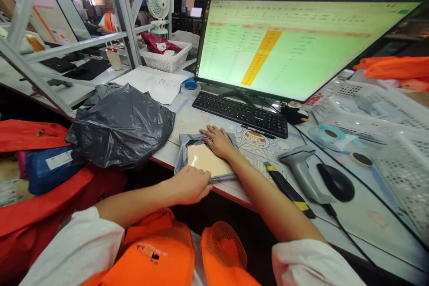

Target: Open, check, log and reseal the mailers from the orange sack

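Note:
A grey plastic mailing bag (181, 157) lies at the table's front edge, with a flat cream-coloured item (209, 161) showing in its middle. My left hand (192, 184) is closed at the bag's near edge, fingers curled on the plastic; the fingertips are hidden. Across the bag's far right part, my right hand (218, 141) rests flat with its fingers spread. Just beyond them is a black keyboard (239, 111). To the right are a black-and-yellow box cutter (288, 190), a grey barcode scanner (306, 174) and a black mouse (336, 182).
A large monitor (295, 49) stands behind the keyboard. A full black plastic bag (122, 125) sits on the left, near papers (156, 82) and a blue tape roll (190, 85). White baskets (398, 156) line the right side. Another person (109, 20) is at the far left.

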A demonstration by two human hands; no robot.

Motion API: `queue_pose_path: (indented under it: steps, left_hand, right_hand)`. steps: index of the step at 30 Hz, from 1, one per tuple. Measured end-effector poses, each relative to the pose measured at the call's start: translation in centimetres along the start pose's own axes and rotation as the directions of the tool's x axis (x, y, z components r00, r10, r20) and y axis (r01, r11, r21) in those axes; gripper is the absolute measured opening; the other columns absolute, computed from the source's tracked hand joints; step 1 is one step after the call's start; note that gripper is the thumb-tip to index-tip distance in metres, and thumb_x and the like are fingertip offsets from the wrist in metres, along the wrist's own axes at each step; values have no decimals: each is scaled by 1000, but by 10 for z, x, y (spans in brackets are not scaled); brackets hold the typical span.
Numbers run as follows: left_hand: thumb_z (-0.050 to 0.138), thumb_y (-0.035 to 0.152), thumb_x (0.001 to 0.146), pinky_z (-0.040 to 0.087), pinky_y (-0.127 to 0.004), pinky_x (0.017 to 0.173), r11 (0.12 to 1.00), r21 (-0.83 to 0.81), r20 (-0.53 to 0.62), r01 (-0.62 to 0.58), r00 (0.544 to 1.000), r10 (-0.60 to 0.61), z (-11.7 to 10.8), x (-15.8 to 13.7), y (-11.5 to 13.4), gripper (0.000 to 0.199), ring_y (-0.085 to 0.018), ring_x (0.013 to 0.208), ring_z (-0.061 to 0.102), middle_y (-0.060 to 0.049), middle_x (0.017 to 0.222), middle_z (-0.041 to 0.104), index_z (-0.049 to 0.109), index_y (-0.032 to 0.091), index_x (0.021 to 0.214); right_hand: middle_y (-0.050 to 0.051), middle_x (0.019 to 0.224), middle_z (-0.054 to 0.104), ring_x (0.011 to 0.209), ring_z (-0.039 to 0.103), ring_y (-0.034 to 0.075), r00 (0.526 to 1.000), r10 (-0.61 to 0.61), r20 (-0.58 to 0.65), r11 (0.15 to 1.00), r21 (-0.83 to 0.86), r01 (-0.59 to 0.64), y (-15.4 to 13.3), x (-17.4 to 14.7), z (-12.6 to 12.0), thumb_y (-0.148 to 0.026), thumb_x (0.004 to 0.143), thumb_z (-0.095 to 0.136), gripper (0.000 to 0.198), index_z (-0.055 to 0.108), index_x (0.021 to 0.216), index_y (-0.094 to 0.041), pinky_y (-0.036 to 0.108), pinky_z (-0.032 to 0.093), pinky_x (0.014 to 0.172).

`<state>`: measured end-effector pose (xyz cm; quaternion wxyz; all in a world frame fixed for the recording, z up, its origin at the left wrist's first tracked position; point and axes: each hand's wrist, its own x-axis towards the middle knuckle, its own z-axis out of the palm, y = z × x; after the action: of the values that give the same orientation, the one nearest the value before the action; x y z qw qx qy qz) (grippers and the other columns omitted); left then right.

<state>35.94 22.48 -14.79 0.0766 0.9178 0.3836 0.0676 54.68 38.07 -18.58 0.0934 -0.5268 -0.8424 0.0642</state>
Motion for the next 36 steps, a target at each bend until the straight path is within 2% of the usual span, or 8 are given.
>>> queue_pose_path:
  steps: [7,14,19,23,26,29,34,36]
  left_hand:
    - [54,33,101,57,-44,87,972,-165,-52,166,983,-177,31,-73,39,20,-30,97,66,-12,104,68,60,16,108]
    - [50,26,97,53,-50,102,844,-522,-240,120,929,-281,124,-100,19,30,-31,114,63,-15,120,69,63,17,123]
    - [54,43,92,50,-54,104,213,-976,-70,42,868,-492,135,-59,-43,35,-31,107,68,-13,103,77,73,17,105]
    - [26,67,99,57,-45,85,-21,-1000,5,-7,870,-493,99,-63,-50,73,-30,94,73,-17,102,76,68,10,119]
    - [57,70,92,55,-38,88,-199,-980,83,-19,865,-494,75,-87,-30,69,-28,101,72,-17,118,74,61,12,130]
    - [78,53,84,54,-34,91,-88,-995,74,43,925,-374,48,-102,-10,63,-27,106,70,-14,125,71,59,15,131]
    - [54,39,99,52,-35,90,667,-743,107,56,994,37,-6,-96,19,37,-29,104,71,-10,115,75,62,20,130]
    - [49,37,101,52,-35,85,806,-592,152,-7,981,120,-21,-92,31,41,-30,97,73,-12,112,75,58,20,137]
  right_hand:
    - [10,170,31,158,26,33,1000,-18,4,1000,-25,18,-8,-4,7,-44,107,36,53,50,156,-29,58,18,127]
    - [9,169,33,157,28,32,1000,-7,-8,1000,-30,6,-16,-9,11,-41,106,38,52,51,155,-29,59,20,126]
    - [11,166,39,155,32,28,999,-26,-20,1000,2,27,-30,-19,5,-34,105,39,49,57,150,-25,54,22,127]
    - [10,161,47,151,39,30,998,-56,-37,997,58,58,-57,-64,8,-36,106,38,48,58,148,-25,61,21,126]
    - [11,151,58,142,50,32,990,-87,-113,990,101,99,-83,-120,9,-43,107,38,48,62,144,-25,63,31,121]
    - [15,145,62,133,58,32,968,-70,-239,980,163,112,-105,-171,-4,-53,103,48,55,59,145,-19,55,47,112]
    - [11,132,71,119,69,23,921,-161,-354,941,227,251,-124,-212,-35,-37,105,46,46,55,147,-22,37,57,98]
    - [7,109,79,97,75,20,904,-148,-401,948,203,245,-118,-228,-37,-30,107,38,37,69,126,-22,30,59,82]
